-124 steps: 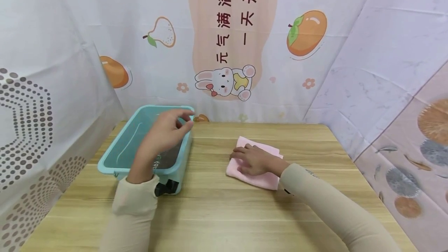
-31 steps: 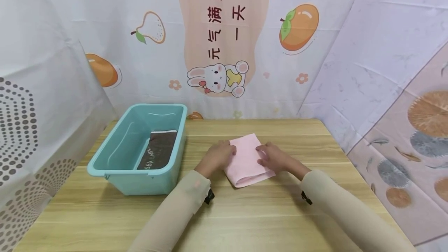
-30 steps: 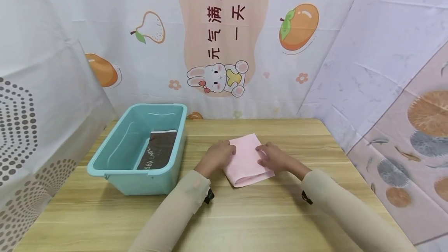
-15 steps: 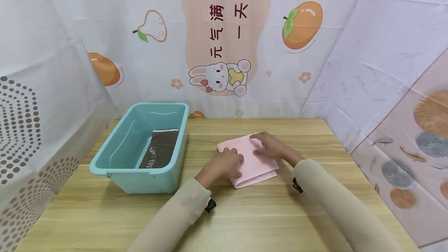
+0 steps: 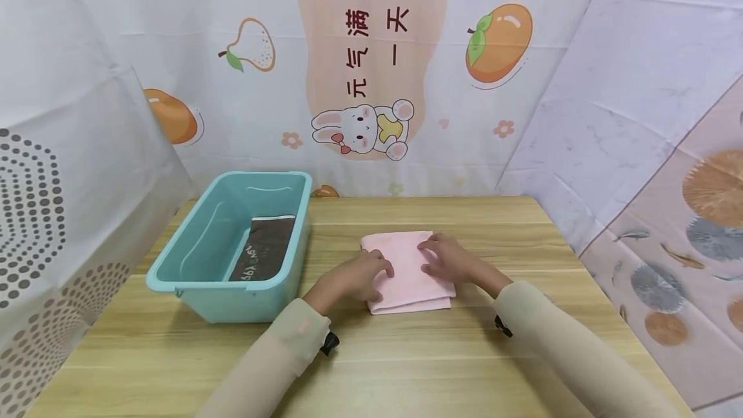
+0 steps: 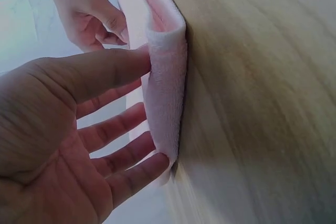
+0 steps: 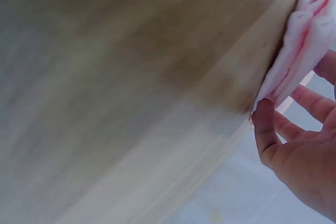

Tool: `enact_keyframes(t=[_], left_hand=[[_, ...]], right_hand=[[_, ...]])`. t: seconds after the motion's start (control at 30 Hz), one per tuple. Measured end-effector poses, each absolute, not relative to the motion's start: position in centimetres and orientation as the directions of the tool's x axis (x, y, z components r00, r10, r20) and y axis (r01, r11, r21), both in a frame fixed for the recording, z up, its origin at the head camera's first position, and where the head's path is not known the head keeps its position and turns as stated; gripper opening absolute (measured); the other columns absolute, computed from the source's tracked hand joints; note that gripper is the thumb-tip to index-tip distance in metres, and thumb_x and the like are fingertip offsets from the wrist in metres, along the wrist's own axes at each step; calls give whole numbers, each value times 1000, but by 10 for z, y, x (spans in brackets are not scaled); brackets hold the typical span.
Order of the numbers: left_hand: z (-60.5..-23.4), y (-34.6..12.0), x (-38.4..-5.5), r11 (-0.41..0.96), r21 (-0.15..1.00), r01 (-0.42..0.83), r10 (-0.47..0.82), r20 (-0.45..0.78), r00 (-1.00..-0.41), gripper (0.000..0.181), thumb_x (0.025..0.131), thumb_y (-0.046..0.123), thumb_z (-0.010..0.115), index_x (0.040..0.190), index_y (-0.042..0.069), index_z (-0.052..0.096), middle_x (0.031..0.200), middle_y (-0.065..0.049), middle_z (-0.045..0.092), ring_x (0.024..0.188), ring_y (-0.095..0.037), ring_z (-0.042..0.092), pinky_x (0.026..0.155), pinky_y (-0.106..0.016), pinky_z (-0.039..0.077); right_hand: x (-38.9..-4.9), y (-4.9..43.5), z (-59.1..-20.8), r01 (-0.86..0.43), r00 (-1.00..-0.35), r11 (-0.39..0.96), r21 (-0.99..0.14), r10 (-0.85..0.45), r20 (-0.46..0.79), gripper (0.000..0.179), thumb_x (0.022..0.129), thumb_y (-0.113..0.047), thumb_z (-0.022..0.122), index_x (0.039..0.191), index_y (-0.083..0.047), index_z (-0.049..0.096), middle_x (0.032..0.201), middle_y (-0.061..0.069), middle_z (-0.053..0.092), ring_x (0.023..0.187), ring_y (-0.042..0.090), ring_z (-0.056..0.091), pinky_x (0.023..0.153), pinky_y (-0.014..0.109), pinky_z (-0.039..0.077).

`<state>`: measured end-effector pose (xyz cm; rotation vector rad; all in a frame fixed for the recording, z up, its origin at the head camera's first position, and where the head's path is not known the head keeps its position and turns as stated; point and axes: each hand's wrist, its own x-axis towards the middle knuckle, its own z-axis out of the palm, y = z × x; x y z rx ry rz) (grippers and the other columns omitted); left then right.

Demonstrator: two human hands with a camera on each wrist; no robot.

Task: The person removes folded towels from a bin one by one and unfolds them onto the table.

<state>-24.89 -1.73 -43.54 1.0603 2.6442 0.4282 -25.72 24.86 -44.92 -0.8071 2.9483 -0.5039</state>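
A folded pink towel lies on the wooden table in the head view, its front edge showing stacked layers. At its left side rests my left hand, thumb and fingertips touching the cloth. The left wrist view shows the spread, nearly straight fingers against the towel's rounded fold. My right hand is at the opposite side, its fingertips on the towel's right part. Seen from the right wrist, the thumb touches the lower corner of the layered edge, with the other fingers loosely bent.
A turquoise plastic bin stands on the left of the table. Inside it lies a dark brown folded cloth with pale lettering. Printed curtains hang behind the table and along both sides.
Over the last half second the towel has turned slightly clockwise, so its far edge lies more level. My left hand has shifted left to its side. Earlier, my left hand was above the bin.
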Motion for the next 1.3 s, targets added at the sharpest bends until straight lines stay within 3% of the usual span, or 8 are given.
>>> enact_keyframes(t=[0.17,0.4,0.53,0.73,0.87,1.03,1.2,1.3], left_hand=[[-432,-19,-248,685,360,633,711,-137,-690,40,84,13,83,122,17,69,128,-5,56,116,-23,49,99,-34,46],[-431,-22,-248,674,381,632,722,-163,-672,43,82,3,77,122,16,69,127,-3,54,115,-21,48,98,-32,46],[-432,-24,-246,675,373,637,722,-155,-674,44,82,2,76,123,17,69,125,-1,55,112,-19,49,95,-30,46],[-429,-25,-239,672,313,672,730,-123,-672,38,87,6,73,123,18,69,122,0,57,109,-18,48,92,-29,47],[-427,-27,-234,665,276,694,739,-108,-665,35,88,10,74,122,16,70,121,0,59,109,-19,50,92,-29,48],[-428,-28,-233,642,292,709,760,-121,-639,37,84,12,79,121,15,71,120,-1,59,112,-20,52,97,-31,47],[-431,-25,-235,640,299,708,761,-119,-637,38,86,11,79,122,15,71,121,0,59,112,-18,52,98,-29,47],[-431,-20,-235,632,285,721,768,-107,-631,37,86,12,79,122,15,71,120,0,60,110,-17,53,97,-29,47]], right_hand=[[-251,247,-449,-485,-865,810,-330,-500,45,43,97,-16,68,134,4,60,133,32,56,129,49,49,109,69,32],[-235,246,-449,-427,-892,845,-321,-451,-1,46,97,-21,68,135,4,59,134,34,53,118,53,54,102,65,42],[-232,248,-447,-450,-883,835,-315,-469,19,46,97,-21,69,136,3,58,134,33,53,119,53,54,102,65,42],[-232,251,-442,-535,-843,810,-241,-533,78,44,95,-20,72,132,1,61,130,26,58,117,45,53,100,59,44],[-235,253,-442,-634,-772,742,-217,-624,121,44,96,-20,72,135,-4,61,131,19,59,117,38,53,100,55,45],[-241,259,-446,-716,-691,654,-244,-712,122,38,98,-20,69,132,-3,64,133,17,60,122,39,53,108,60,38],[-245,268,-448,-699,-696,653,-291,-715,69,44,98,-31,69,133,-5,64,138,17,57,128,40,50,114,63,31],[-247,274,-449,-689,-704,659,-302,-708,61,46,98,-35,70,133,-6,64,140,17,57,129,40,50,112,61,35]])
